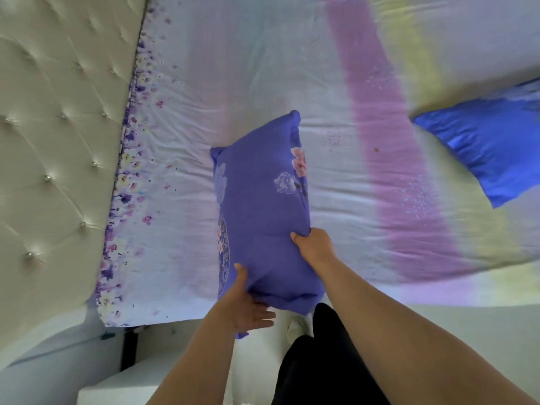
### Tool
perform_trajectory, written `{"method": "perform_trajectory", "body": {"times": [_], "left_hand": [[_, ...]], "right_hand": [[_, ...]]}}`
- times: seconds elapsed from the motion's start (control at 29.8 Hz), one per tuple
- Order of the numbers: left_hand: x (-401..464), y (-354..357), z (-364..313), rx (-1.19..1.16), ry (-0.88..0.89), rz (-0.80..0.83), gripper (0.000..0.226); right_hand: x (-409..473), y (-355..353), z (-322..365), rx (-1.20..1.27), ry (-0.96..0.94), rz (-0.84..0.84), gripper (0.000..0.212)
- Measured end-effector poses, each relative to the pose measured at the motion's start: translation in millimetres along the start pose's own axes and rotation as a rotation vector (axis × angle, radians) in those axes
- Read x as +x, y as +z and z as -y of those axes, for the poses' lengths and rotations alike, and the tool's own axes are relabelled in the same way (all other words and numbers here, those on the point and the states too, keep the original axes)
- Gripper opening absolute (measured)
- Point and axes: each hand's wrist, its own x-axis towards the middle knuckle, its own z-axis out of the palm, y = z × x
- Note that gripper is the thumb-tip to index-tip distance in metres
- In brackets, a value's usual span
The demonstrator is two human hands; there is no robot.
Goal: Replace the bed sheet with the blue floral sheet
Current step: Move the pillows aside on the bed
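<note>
A purple-blue pillow with pink and white flowers (260, 206) stands on its long edge over the near side of the bed. My left hand (245, 305) holds its near lower corner, thumb on top and fingers under the fabric. My right hand (314, 245) grips the pillow's right edge. The bed wears a pale sheet (263, 83) with a purple flower border on the left and pink and yellow bands on the right.
A cream tufted headboard (58, 127) fills the left. A plain bright blue pillow (491, 150) lies at the right on the sheet. Black trouser legs (318, 361) and white floor show below, with a white block (117, 390) at the bottom left.
</note>
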Motion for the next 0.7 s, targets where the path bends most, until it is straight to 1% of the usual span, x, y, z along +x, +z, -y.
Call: {"method": "perform_trajectory", "body": {"times": [0.03, 0.07, 0.1, 0.13, 0.2, 0.27, 0.34, 0.4, 0.47, 0.5, 0.57, 0.6, 0.67, 0.7], "left_hand": [[-1, 6, 4, -0.242, 0.0, 0.04, 0.102], [-3, 18, 7, -0.433, 0.007, 0.042, 0.1], [-7, 33, 9, -0.565, 0.016, 0.035, 0.1], [-10, 50, 9, -0.609, 0.036, 0.014, 0.098], [-16, 84, 5, -0.589, 0.085, -0.036, 0.088], [-21, 116, -3, -0.566, 0.158, -0.029, 0.075], [-24, 151, -14, -0.497, 0.26, -0.001, 0.059], [-17, 183, -28, -0.376, 0.411, -0.041, 0.038], [-19, 225, -46, -0.271, 0.555, -0.121, 0.016], [-22, 251, -57, -0.23, 0.596, -0.185, 0.013], [-30, 313, -77, -0.102, 0.663, -0.313, 0.011], [-32, 348, -85, -0.059, 0.731, -0.326, 0.012], [-43, 423, -96, -0.096, 0.961, -0.24, 0.013], [-46, 460, -101, -0.109, 1.049, -0.204, 0.015]], "right_hand": [[-6, -5, 3, -0.015, -0.046, -0.009, 0.037], [-12, -9, 5, -0.037, -0.087, -0.014, 0.037], [-16, -15, 6, -0.068, -0.131, -0.021, 0.04], [-20, -21, 7, -0.107, -0.172, -0.033, 0.044], [-24, -42, 12, -0.176, -0.236, -0.099, 0.051], [-24, -70, 18, -0.175, -0.278, -0.163, 0.049], [-20, -107, 24, -0.153, -0.317, -0.225, 0.045], [-16, -142, 29, -0.131, -0.347, -0.276, 0.039], [-11, -184, 33, -0.075, -0.369, -0.315, 0.025], [-9, -208, 36, -0.033, -0.382, -0.349, 0.02], [2, -266, 40, 0.024, -0.417, -0.462, 0.019], [9, -299, 41, 0.032, -0.426, -0.523, 0.021], [28, -367, 42, 0.062, -0.437, -0.638, 0.026], [38, -403, 44, 0.09, -0.443, -0.679, 0.027]]}}
